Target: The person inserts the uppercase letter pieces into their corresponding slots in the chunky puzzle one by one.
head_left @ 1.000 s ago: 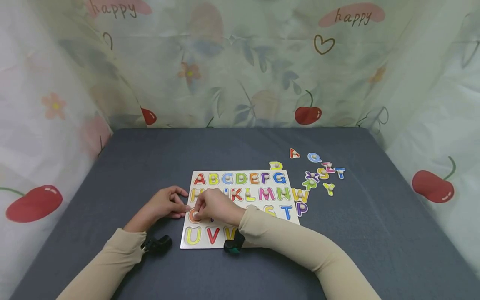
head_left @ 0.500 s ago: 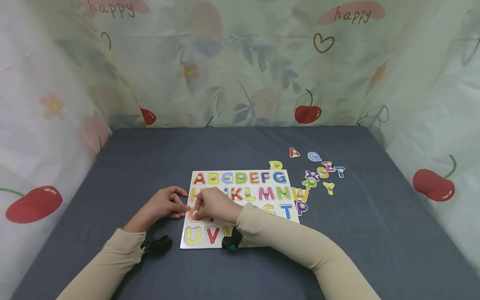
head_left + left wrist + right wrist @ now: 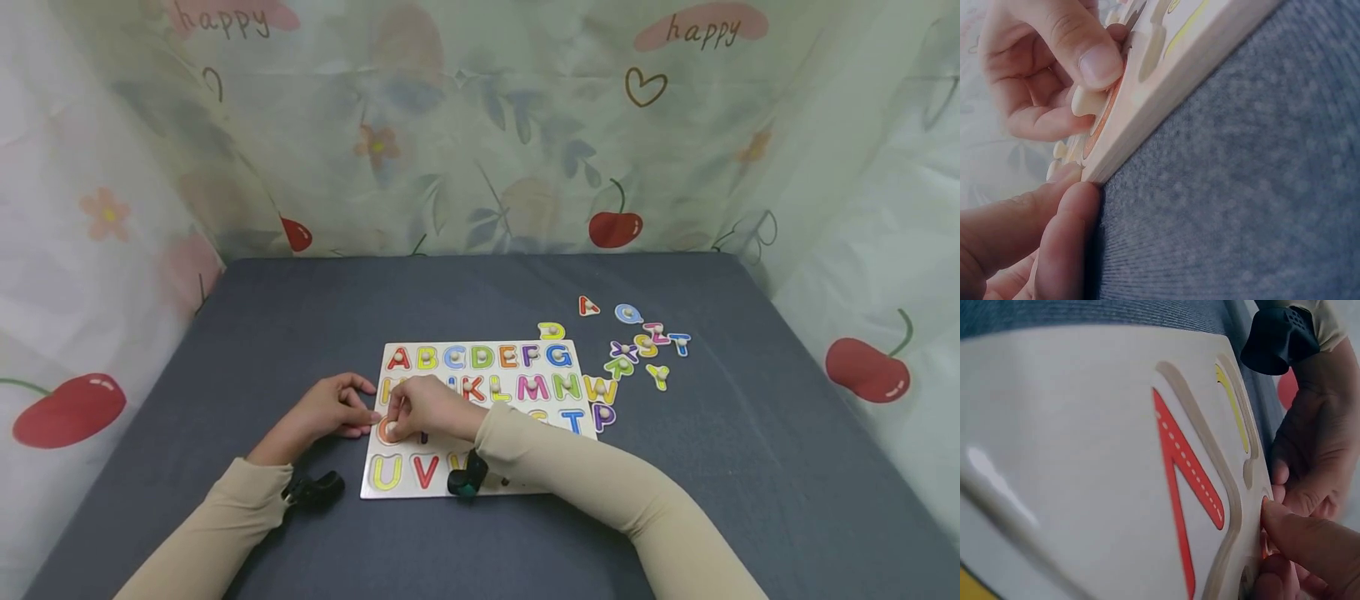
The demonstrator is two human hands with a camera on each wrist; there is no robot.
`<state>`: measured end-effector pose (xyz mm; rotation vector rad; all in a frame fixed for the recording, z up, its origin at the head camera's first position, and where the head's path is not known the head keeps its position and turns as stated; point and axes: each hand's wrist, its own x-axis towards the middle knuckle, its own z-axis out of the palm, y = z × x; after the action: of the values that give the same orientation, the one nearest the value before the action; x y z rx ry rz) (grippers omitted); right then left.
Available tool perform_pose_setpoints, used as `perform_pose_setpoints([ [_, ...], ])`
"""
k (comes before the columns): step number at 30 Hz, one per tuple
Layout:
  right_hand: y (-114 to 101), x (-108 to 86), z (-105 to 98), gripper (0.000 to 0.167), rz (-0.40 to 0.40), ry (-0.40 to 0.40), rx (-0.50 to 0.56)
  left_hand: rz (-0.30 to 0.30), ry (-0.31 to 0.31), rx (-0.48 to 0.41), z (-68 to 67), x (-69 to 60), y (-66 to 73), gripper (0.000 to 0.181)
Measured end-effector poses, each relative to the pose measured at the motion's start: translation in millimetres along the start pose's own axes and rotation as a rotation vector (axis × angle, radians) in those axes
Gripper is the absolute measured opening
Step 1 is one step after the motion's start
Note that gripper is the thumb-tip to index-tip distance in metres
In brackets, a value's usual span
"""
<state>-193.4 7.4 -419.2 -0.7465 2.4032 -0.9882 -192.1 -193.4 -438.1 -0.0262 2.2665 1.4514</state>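
Note:
A pale wooden alphabet puzzle board (image 3: 405,490) lies on the table. At its left edge is my left hand (image 3: 324,408); in the left wrist view the left thumb and finger (image 3: 1072,203) pinch the board's rim. My right hand (image 3: 438,408) reaches across the board, its thumb and a finger on the small knob of the orange letter O piece (image 3: 386,430). That knob (image 3: 1087,102) shows between thumb and finger in the left wrist view. The O piece sits at its recess; whether it is fully seated, I cannot tell. My right hand and sleeve hide part of the middle rows.
Several loose letters lie right of the board, among them a purple P (image 3: 603,417), yellow W (image 3: 600,390), green R (image 3: 620,368) and blue Q (image 3: 628,314). A red A (image 3: 588,306) lies farther back. A yellow letter (image 3: 552,332) touches or nearly touches the board's back edge.
Both hands stay nearly where they were, the right one still at the O piece. The right wrist and sleeve shift very slightly.

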Motion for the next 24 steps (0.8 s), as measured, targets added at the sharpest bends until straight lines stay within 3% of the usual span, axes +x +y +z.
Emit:
perform_pose_setpoints([
  [10,7.4,-17.4,-13.6,0.035,-0.002,0.047,0.078,-0.004,0.009,0.006,-0.3,0.5,-0.2,0.053],
  [17,30.4,-51.1,-58.1,0.044,0.027,0.166,0.179,-0.031,0.02,0.017,1.0,-0.1,-0.2,0.054],
  [24,67.9,-95.1,-108.8,0.047,0.067,0.344,0.239,-0.028,0.02,0.027,0.1,-0.6,0.6,0.054],
])
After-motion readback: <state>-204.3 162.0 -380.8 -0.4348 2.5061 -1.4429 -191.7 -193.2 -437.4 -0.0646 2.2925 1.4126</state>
